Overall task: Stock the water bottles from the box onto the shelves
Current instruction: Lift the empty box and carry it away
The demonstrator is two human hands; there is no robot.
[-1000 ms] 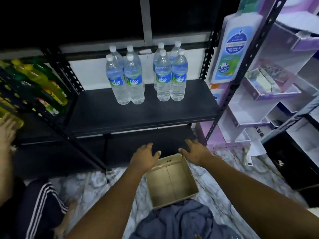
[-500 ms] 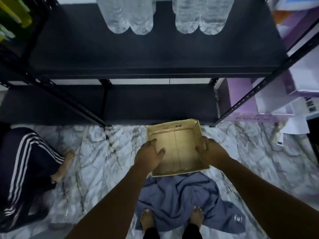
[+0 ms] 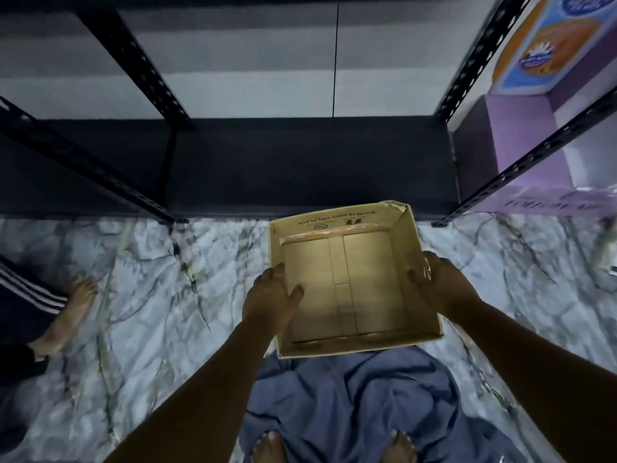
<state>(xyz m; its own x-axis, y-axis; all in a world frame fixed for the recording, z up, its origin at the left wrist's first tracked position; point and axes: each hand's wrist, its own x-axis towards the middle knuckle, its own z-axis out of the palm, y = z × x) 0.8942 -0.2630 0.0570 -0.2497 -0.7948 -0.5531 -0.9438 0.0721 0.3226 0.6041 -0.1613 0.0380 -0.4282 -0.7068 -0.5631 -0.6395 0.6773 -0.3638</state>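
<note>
An open brown cardboard box (image 3: 347,289) with nothing inside sits in front of me, above the marble floor (image 3: 140,295). My left hand (image 3: 270,295) grips its left wall, thumb inside the box. My right hand (image 3: 437,285) grips its right wall, fingers curled over the rim. Beyond the box is the lowest black shelf (image 3: 300,165) of the metal rack, bare. No water bottles are in view.
Black perforated rack posts (image 3: 133,61) rise left and right (image 3: 474,61). A purple display stand (image 3: 527,152) is at the right. Blue cloth (image 3: 350,406) lies by my bare feet. Another person's foot (image 3: 71,305) and striped trouser leg are on the left.
My head has tilted further down, so the bottles on the upper shelf left the view. Both hands went from hovering by the box to gripping its side walls.
</note>
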